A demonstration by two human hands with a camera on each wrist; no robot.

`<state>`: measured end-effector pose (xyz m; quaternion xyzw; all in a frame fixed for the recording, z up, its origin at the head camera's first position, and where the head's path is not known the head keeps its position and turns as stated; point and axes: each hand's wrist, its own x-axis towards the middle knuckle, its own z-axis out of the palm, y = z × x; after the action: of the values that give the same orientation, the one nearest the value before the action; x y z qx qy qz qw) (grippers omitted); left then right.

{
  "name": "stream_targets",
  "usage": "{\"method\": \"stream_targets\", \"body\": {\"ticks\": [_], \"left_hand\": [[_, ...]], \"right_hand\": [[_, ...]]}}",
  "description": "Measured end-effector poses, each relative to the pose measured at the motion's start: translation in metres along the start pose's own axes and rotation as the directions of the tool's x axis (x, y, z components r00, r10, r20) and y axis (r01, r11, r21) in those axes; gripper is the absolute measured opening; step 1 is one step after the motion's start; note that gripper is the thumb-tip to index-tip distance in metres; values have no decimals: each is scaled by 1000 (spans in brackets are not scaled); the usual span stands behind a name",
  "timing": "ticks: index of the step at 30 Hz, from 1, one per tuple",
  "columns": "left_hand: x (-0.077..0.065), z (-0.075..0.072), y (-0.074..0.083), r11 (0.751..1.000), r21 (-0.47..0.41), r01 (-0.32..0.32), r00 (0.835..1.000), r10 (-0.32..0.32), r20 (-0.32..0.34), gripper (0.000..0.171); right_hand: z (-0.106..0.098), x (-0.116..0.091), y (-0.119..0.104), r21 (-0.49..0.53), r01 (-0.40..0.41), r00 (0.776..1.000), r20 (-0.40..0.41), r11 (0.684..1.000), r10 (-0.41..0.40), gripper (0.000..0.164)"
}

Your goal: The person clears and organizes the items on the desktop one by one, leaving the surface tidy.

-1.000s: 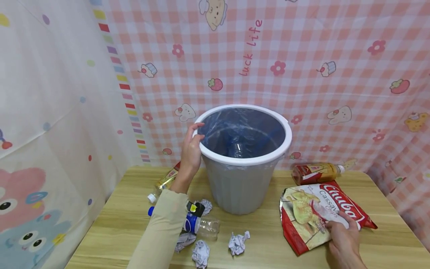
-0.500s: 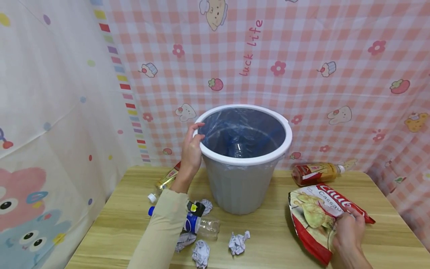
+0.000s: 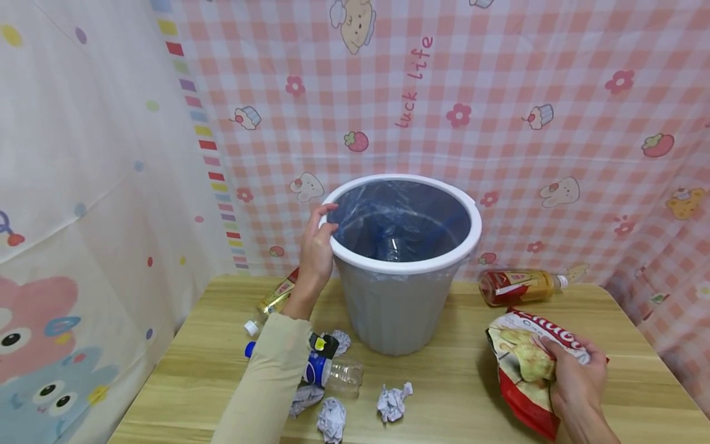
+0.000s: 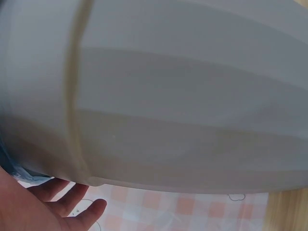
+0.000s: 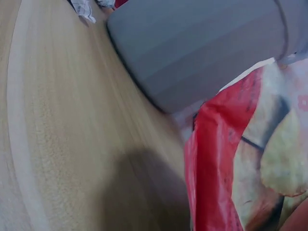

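Observation:
A grey trash can [image 3: 395,308] with a white rim and a clear liner stands in the middle of the table in the head view. My left hand [image 3: 317,250] grips its rim at the left side. Inside the can lies a clear plastic bottle [image 3: 391,246]. At the right, my right hand [image 3: 579,376] holds a red and cream bag of cassava chips [image 3: 524,364], bent and tilted, with its top corner partly hidden by the fingers. The right wrist view shows the chip bag [image 5: 216,159] above the wood, close to the trash can [image 5: 192,53].
Behind the chip bag lies an amber bottle [image 3: 521,287]; another amber bottle [image 3: 277,296] is half hidden by the left arm. A blue-labelled bottle [image 3: 341,375] and several crumpled paper balls [image 3: 392,402] lie at the front. A checked cloth [image 3: 499,154] hangs behind the table.
My right hand has tightened round the chip bag, bending it and shifting it slightly to the right. The left hand keeps its place on the can's rim.

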<state>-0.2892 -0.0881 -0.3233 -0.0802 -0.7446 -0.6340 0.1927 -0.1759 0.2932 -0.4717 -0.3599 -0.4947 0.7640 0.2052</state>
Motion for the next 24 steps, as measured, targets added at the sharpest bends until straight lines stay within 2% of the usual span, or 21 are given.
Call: {"method": "stream_targets", "body": {"ticks": [6,14,24], "left_hand": [[0,0,0,1000,4,-3,1000,3,-6,42],[0,0,-1,1000,-2,-4,1000,4,-6,42],[-1,0,-2,1000,-6,-2,1000,2,11,42]], "right_hand": [[2,-3,-6,57,7,999,44,998,-9,58],[8,-10,-11,-18,45,994,99,999,-43,55],[17,-16,-19,-52,64,989,138,997,-56,55]]}}
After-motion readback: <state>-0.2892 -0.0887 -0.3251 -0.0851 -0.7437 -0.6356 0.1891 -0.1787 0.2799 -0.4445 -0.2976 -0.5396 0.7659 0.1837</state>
